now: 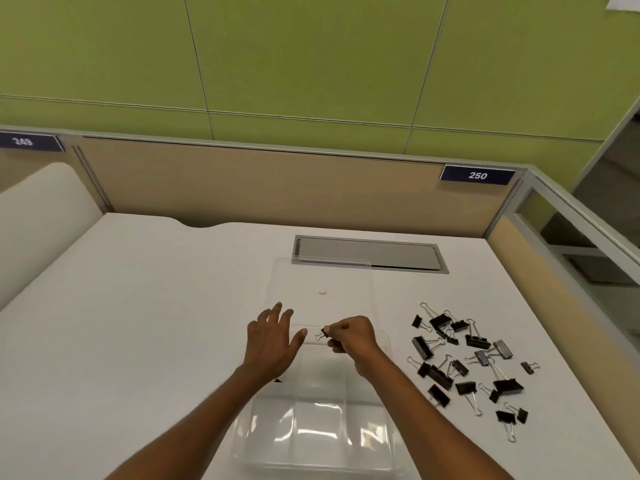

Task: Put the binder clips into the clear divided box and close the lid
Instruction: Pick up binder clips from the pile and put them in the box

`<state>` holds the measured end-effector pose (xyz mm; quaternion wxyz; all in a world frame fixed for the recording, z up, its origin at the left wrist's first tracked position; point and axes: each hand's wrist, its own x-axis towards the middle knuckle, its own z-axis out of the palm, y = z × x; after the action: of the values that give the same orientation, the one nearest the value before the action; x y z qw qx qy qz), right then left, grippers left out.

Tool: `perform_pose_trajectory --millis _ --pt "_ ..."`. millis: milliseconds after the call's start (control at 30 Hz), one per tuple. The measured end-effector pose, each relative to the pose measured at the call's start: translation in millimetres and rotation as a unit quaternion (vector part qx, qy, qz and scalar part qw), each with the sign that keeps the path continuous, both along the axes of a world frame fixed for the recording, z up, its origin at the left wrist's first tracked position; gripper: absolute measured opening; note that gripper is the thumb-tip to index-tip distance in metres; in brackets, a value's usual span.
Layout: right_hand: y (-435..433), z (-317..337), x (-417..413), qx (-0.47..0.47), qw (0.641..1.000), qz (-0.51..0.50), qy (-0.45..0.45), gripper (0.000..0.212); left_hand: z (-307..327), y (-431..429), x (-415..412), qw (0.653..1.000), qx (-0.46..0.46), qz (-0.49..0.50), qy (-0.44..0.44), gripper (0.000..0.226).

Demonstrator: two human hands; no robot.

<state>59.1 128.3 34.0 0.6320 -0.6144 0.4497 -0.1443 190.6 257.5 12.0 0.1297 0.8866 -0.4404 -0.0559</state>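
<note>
The clear divided box (318, 434) lies on the white desk in front of me, with its lid (318, 278) swung open toward the far side. My right hand (349, 337) pinches a small black binder clip (322, 333) above the box's far compartments. My left hand (273, 337) hovers at the box's far left corner, fingers spread and straight, holding nothing. A tiny dark thing shows below my left wrist; what it is I cannot tell. Several black binder clips (467, 362) of different sizes lie scattered on the desk to the right of the box.
A grey cable hatch (367, 252) is set into the desk behind the lid. Beige partitions with number plates 249 and 250 close off the back and the right side. A white rounded panel (38, 216) rises at the left.
</note>
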Motion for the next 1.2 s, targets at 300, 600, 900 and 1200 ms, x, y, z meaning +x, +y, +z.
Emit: perform_pose_trajectory --millis 300,600,900,1200 --pt "58.3 -13.8 39.8 0.015 0.999 0.028 0.042 0.010 -14.5 58.4 36.8 1.000 0.009 0.023 0.010 0.078" --pt "74.9 -29.8 66.1 -0.174 0.962 0.090 0.192 0.013 -24.3 72.0 48.2 1.000 0.022 0.005 0.010 0.090" --pt "74.6 -36.9 76.6 -0.237 0.934 0.119 0.239 0.016 -27.5 62.2 52.4 0.999 0.023 -0.015 0.016 0.079" --pt "56.3 -36.4 65.3 -0.254 0.947 0.098 0.169 0.015 -20.2 40.3 46.4 0.999 0.020 -0.032 -0.002 0.077"
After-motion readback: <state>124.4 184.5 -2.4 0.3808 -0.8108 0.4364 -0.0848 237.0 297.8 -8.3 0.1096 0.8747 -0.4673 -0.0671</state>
